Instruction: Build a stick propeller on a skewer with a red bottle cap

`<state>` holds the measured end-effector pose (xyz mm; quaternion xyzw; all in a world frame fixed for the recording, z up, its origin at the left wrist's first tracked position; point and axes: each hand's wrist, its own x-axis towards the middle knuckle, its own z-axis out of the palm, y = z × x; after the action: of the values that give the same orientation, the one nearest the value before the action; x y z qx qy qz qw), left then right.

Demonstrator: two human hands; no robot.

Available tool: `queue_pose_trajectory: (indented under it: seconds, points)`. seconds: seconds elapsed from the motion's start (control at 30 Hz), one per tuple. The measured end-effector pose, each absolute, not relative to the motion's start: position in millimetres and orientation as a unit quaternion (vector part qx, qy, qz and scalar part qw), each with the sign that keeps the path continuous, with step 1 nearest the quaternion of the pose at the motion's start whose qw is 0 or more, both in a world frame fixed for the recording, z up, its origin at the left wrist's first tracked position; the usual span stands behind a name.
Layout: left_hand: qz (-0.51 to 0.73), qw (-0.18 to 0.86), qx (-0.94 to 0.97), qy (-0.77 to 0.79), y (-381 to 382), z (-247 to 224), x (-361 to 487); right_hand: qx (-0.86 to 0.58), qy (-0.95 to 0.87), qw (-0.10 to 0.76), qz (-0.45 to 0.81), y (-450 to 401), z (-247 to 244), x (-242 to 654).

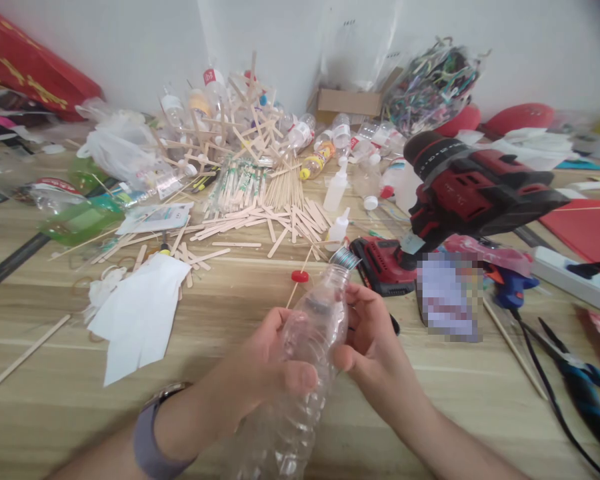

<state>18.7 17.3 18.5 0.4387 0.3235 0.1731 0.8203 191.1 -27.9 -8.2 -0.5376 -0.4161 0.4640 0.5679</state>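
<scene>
A clear plastic bottle (305,413) with ridged sides lies tilted between my hands, its open neck pointing away from me. My left hand (275,367) wraps round its left side, thumb across the top. On the right side, near the shoulder, my right hand (373,340) holds the bottle with curled fingers; some fingertips are hidden behind it. Just past the neck sits a small spool of thin wire or thread (345,259). A red bottle cap (300,276) with a thin stick through it rests a little beyond my left hand.
A red cordless drill (473,190) stands right of the bottle. Farther right are a blue glue gun (510,287), pliers (575,367) and a white power strip (575,277). Cut white paper (140,320) lies left. Wooden sticks (260,220) and plastic bottles crowd the back.
</scene>
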Motion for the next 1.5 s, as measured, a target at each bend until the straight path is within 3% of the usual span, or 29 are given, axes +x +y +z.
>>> queue_pose_trajectory:
  seconds: [0.13,0.33,0.67,0.87,1.07,1.5]
  points:
    - [0.191,0.848,0.402,0.289,13.4,25.0,22.7,-0.537,-0.444,0.565,0.442,-30.8,-11.7,190.4]
    - [0.202,0.886,0.347,0.231,6.1,24.8,26.9,-0.504,-0.4,0.513,0.568,-35.4,-7.4,189.0]
    - [0.216,0.888,0.323,0.247,-0.6,6.3,28.8,-0.439,-0.357,0.526,0.635,-34.7,-8.9,187.4]
    - [0.221,0.904,0.278,0.239,2.7,1.7,24.7,-0.448,-0.407,0.544,0.581,-29.3,-6.2,194.5]
    - [0.233,0.913,0.26,0.213,3.7,4.1,25.7,-0.448,-0.388,0.511,0.623,-27.9,-7.9,193.7]
    - [0.232,0.929,0.252,0.141,-4.2,-17.2,26.6,-0.481,-0.413,0.572,0.52,-29.3,-14.0,192.7]
